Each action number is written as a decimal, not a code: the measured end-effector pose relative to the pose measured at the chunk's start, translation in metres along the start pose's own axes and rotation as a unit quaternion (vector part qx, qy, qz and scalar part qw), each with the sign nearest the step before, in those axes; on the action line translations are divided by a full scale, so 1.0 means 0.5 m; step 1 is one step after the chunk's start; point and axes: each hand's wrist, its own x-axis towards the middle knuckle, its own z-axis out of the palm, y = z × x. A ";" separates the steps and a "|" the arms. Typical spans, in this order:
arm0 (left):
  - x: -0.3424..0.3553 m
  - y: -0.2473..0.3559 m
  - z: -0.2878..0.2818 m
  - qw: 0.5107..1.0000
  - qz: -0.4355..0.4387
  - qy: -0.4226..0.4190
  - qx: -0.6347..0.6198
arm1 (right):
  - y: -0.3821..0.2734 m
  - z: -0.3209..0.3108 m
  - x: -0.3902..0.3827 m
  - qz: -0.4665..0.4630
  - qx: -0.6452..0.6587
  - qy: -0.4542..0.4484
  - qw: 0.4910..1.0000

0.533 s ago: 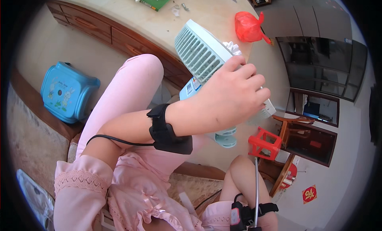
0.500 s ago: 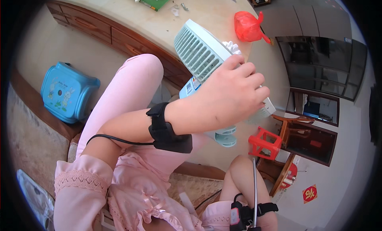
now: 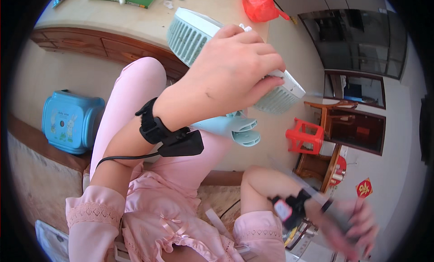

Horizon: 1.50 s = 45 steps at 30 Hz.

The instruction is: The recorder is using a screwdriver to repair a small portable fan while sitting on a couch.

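Observation:
My left hand (image 3: 239, 65) is closed round the rim of a small mint-green fan (image 3: 192, 34), holding it tilted in front of me above my knees. Its slatted housing points toward the table, and a two-pronged clip (image 3: 246, 132) hangs below my wrist. Away at the lower right, my right hand (image 3: 361, 226) wraps its fingers round the dark handle of what looks like a screwdriver (image 3: 300, 185). The long thin shaft points up and left, short of the fan. Motion smears that hand and tool. Black straps circle both wrists.
On the table (image 3: 149, 25) lie a green book (image 3: 142, 1), a red plastic bag (image 3: 260, 7) and small loose parts (image 3: 168, 2). A blue stool (image 3: 70, 122) stands on the left. A red stool (image 3: 305, 136) stands on the right, near wooden furniture.
The fan has shifted up and left in the picture with my left hand. My right hand has come into view at the lower right, and the screwdriver has tipped from upright to slanting left.

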 end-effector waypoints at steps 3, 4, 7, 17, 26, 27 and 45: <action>0.008 0.003 0.003 1.000 0.004 0.004 -0.010 | 0.070 -0.020 0.011 -0.008 -0.145 0.095 0.985; 0.008 0.003 -0.001 1.000 -0.002 -0.002 -0.004 | 0.093 -0.009 0.011 -0.072 -0.242 0.163 0.954; 0.011 0.002 -0.002 1.000 -0.013 -0.017 -0.011 | 0.101 -0.008 0.006 -0.169 -0.296 0.193 0.920; 0.029 0.015 -0.008 1.000 0.008 -0.013 0.007 | 0.062 -0.004 0.028 -0.231 -0.266 0.173 0.920; 0.029 0.015 -0.011 1.000 0.015 -0.019 0.005 | 0.088 0.009 0.020 -0.213 -0.258 0.188 0.923; 0.030 0.014 -0.014 1.000 0.014 -0.023 0.008 | 0.092 0.012 0.021 -0.220 -0.259 0.202 0.919; 0.028 0.013 -0.012 1.000 0.008 -0.013 -0.003 | 0.048 -0.022 0.023 -0.147 -0.215 0.153 0.953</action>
